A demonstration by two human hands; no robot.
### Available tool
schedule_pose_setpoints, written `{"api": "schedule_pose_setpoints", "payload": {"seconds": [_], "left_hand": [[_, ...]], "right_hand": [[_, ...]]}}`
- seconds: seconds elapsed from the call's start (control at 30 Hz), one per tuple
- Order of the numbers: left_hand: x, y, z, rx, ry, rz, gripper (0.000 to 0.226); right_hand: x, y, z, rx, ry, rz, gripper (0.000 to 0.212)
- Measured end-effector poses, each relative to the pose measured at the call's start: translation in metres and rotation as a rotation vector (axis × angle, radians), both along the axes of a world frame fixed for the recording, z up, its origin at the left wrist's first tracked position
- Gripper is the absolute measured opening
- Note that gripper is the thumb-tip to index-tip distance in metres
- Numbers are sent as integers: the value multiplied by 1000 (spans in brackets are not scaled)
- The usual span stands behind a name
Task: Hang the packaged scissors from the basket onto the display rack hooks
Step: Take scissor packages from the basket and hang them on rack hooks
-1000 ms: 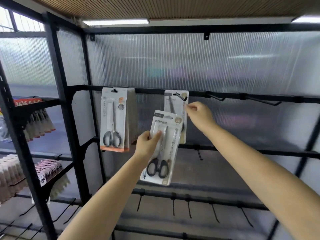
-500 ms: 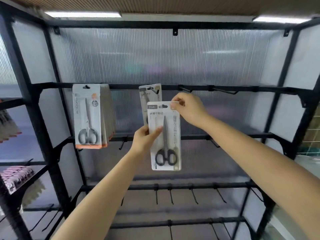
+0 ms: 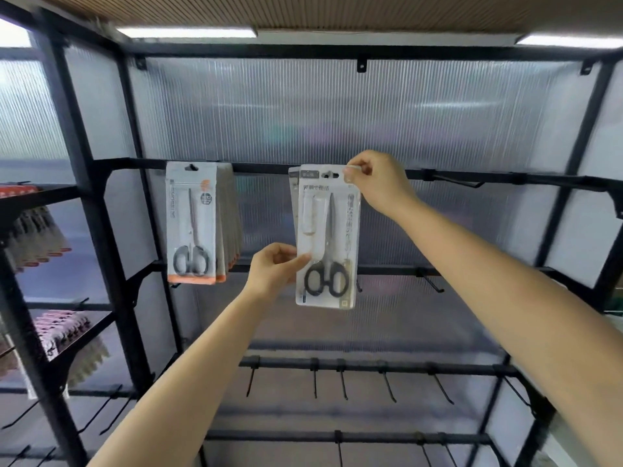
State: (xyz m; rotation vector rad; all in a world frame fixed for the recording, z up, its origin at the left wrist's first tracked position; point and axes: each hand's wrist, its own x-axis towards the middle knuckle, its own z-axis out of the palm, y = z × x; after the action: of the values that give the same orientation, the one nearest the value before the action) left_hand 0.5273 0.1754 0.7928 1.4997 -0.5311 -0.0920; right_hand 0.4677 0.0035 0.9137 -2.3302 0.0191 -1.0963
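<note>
Pack [image 3: 326, 237]: upright, long axis vertical, hang-hole level with the top rail [image 3: 259, 168], in front of a hung pack.
Right hand [image 3: 377, 183]: pinches top corner, nearer the hook.
Left hand [image 3: 274, 267]: pinches lower left edge.

On the display rack [image 3: 101, 264], a stack of scissor packs [image 3: 199, 224] hangs from the top rail's left end. Right of it, the held scissors pack [image 3: 327, 237] sits before another pack [image 3: 294, 197] on the same rail, the right hand [image 3: 377, 183] at its top right corner, the left hand [image 3: 273, 271] at its lower left edge. Bare hooks [image 3: 451, 182] lie further right and on the rails below.
</note>
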Motion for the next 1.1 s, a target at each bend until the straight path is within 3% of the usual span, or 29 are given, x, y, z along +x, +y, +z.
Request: {"api": "schedule_pose_setpoints", "payload": {"seconds": [0.47, 0.73, 1.1], "left_hand": [[27, -17, -14, 77, -90, 73, 12], [47, -21, -21, 72, -47, 75, 30], [85, -44, -34, 82, -16, 102, 15]], "right_hand": [[25, 2, -7, -37, 25, -73, 17], [40, 2, -14, 30, 22, -129, 17], [85, -3, -22, 32, -32, -221, 15]]}}
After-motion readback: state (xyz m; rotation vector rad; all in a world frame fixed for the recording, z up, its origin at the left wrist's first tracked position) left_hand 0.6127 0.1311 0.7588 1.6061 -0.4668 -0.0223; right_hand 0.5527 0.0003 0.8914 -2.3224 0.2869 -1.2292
